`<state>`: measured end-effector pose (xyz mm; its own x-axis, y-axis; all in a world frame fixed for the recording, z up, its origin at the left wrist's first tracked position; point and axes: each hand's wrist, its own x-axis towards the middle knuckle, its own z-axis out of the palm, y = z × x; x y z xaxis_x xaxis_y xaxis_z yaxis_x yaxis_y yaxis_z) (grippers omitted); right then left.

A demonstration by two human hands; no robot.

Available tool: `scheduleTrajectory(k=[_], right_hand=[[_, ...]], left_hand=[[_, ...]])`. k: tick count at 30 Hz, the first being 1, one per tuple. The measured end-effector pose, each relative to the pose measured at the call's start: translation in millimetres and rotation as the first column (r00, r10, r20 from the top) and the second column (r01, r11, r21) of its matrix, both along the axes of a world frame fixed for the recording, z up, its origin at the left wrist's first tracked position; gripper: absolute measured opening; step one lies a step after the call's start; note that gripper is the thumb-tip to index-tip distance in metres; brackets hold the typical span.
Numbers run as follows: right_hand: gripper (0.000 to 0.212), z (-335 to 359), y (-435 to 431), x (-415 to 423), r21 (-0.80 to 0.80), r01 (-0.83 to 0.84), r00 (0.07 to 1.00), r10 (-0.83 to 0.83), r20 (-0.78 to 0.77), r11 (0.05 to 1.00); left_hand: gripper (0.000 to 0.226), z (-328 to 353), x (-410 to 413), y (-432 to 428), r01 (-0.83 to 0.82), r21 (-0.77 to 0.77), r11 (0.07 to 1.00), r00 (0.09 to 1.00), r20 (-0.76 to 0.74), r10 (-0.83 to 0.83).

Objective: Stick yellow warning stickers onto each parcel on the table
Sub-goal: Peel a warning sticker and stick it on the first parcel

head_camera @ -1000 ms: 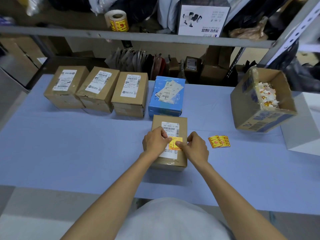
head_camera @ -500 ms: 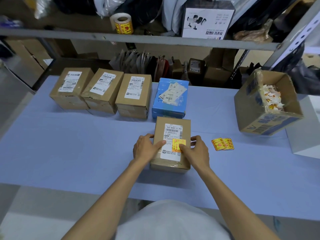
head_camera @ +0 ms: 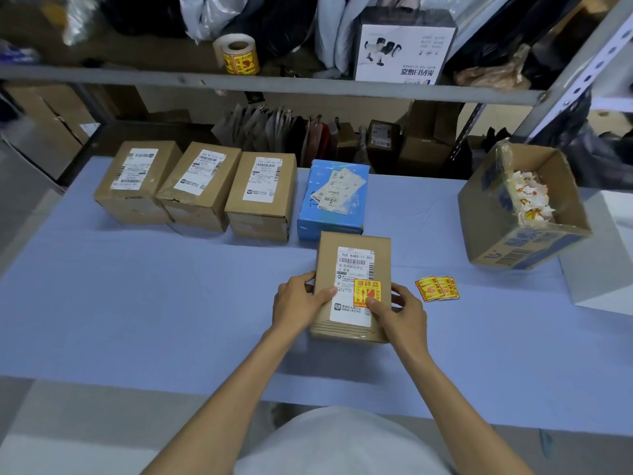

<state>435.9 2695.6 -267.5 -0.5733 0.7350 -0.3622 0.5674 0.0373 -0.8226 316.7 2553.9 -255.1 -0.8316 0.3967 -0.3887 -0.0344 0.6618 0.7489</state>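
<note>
Sticker [head_camera: 367, 292] now lies flat on the parcel [head_camera: 329, 262], between both grips. Left hand [head_camera: 301, 303] has shifted off it and grasps the parcel's left edge. Right hand [head_camera: 400, 313] grasps the right edge, thumb on the sticker. This parcel looks done. Spare stickers [head_camera: 436, 289] lie right of the grip. The far row [head_camera: 263, 200] is still bare.

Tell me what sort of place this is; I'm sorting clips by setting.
Probably a parcel packing or dispatch room: brown cardboard parcels with white shipping labels lined on a blue-covered table, and a roll of yellow warning stickers on a grey metal shelf.
</note>
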Motion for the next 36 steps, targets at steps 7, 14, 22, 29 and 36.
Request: scheduleTrajectory(k=[7, 14, 22, 29, 36], right_hand=[[0.049, 21, 33, 21, 0.071, 0.113, 0.991, -0.117, 0.062, 0.991], [0.033, 40, 79, 10, 0.157, 0.185, 0.983, -0.180, -0.046, 0.970], [0.034, 39, 149, -37, 0.062, 0.036, 0.987, -0.025, -0.161, 0.997], [0.042, 30, 197, -86, 0.026, 0.049, 0.980, -0.043, -0.194, 0.998], [0.046, 12, 220, -109, -0.031, 0.091, 0.983, -0.095, -0.155, 0.995]], left_hand=[[0.048, 14, 13, 46, 0.069, 0.062, 0.996, 0.998, -0.014, -0.068], [0.044, 32, 9, 101, 0.144, 0.113, 0.983, 0.989, -0.044, -0.140], [0.034, 38, -48, 167, 0.170, -0.017, 0.985, 0.984, -0.055, -0.170], [0.042, 30, -90, 216, 0.149, -0.009, 0.989, 0.989, -0.008, -0.149], [0.044, 8, -112, 240, 0.144, -0.049, 0.988, 0.990, 0.005, -0.144]])
